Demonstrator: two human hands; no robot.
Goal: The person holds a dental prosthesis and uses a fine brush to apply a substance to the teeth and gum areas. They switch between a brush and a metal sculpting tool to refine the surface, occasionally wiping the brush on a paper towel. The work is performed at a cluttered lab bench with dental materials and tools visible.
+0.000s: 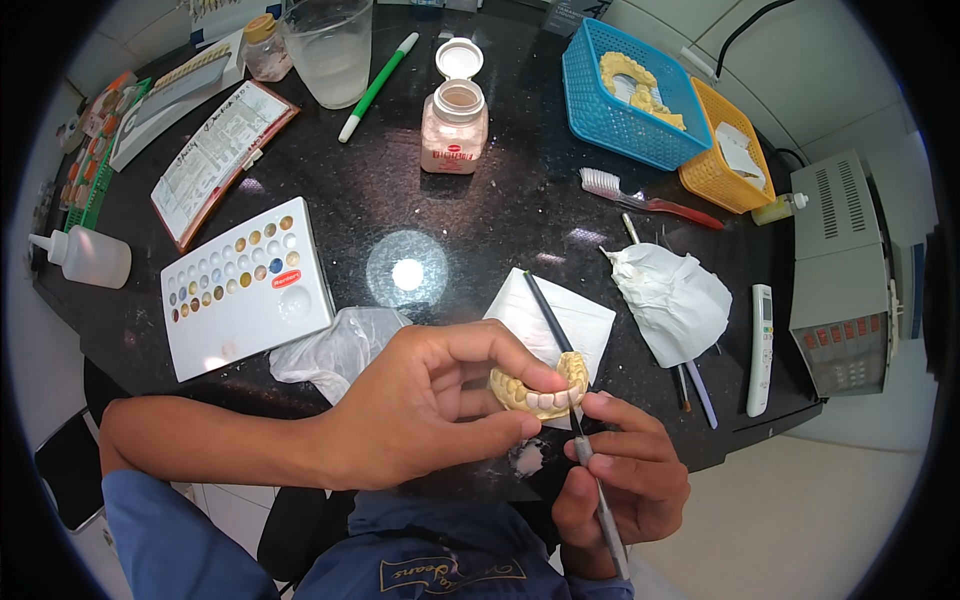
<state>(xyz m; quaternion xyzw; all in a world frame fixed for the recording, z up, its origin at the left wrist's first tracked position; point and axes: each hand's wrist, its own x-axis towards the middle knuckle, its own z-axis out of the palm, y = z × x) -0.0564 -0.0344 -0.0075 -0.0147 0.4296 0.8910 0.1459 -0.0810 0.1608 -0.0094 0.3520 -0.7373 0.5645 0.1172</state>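
My left hand [410,400] grips a yellow plaster dental model [515,396] between thumb and fingers. A row of whitish teeth [548,400] runs along its front. My right hand [640,465] is closed around the metal handle of a slender dental carving tool [608,525]. The tool's thin end lies against the whitish teeth; its exact tip is hard to make out. Behind the model, a dark thin stick [545,308] crosses a folded white tissue [585,325]. A small heap of pale powder [530,459] is on the dark table below the model.
Ahead stands an uncapped powder jar [455,138]. A shade palette [240,285] and a crumpled clear plastic bag [335,350] lie left. Beyond are a water cup [330,75] and green marker [378,88]. Rightward are a blue basket [610,125], toothbrush [655,203], cloth [670,300] and remote [760,350].
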